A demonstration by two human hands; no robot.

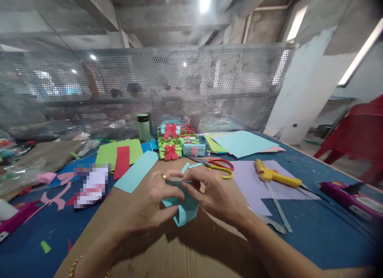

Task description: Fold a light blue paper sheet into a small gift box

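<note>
Right forearm [278, 242] and left forearm [110, 238] extend over a brown board [200, 258] on the blue desk [317, 242]. Left hand [160, 196] and right hand [214, 192] hold folded light-blue paper [186, 210] above the board: left fingers [175, 192] grip its left side; right fingers [193, 193] pinch its upper edge. Scissors [208, 164] lie just beyond. A yellow glue gun [277, 176] rests right, on a lilac sheet [242, 180].

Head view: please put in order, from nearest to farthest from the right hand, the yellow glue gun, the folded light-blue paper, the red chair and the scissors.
1. Folded light-blue paper, touched by the right hand.
2. Scissors, just beyond that hand.
3. Yellow glue gun, farther to the right.
4. Red chair, at the far right.
</note>
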